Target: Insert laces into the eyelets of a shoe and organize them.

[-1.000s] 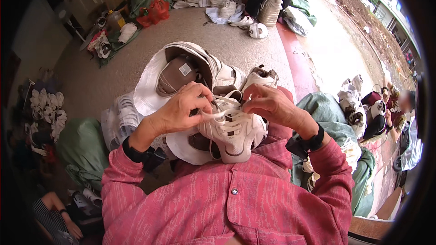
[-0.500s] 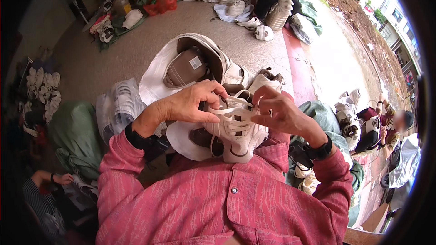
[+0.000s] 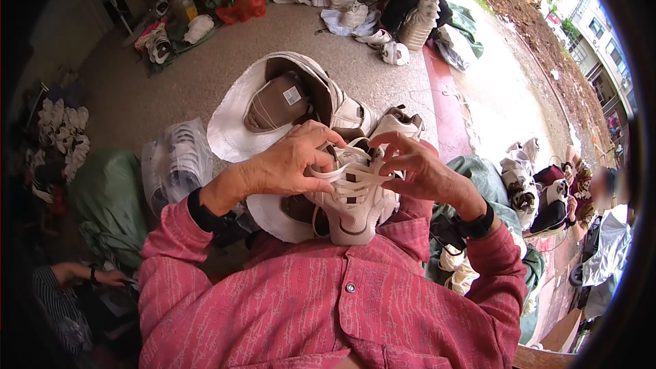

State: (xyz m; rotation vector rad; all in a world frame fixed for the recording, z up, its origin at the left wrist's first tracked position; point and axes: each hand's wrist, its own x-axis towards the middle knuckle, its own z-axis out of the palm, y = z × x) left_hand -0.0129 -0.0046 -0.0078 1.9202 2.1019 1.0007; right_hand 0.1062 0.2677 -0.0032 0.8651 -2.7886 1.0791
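An off-white shoe upper (image 3: 350,222) sits in my lap, its toe pointing toward me. A pale flat shoelace (image 3: 354,166) runs across its eyelets. My left hand (image 3: 297,158) is at the left side of the opening, thumb and fingers closed on a stretch of the lace. On the other side my right hand (image 3: 424,172) pinches lace between thumb and bent fingers; the fingertips partly cover the eyelets. Beyond the hands lie nested shoe uppers (image 3: 280,99) with brown linings and a small white label. Another upper (image 3: 283,217) shows beneath my left wrist.
A clear plastic bag of uppers (image 3: 179,160) and a green sack (image 3: 109,198) stand at the left. More uppers (image 3: 521,188) are piled at the right by green sheeting (image 3: 478,174). Other people work nearby, one (image 3: 418,0) at the far side holding a stack of uppers.
My right hand has shifted slightly left and its upper fingers reach farther over the shoe opening. The left hand stays almost in place, and the lace between them has changed shape.
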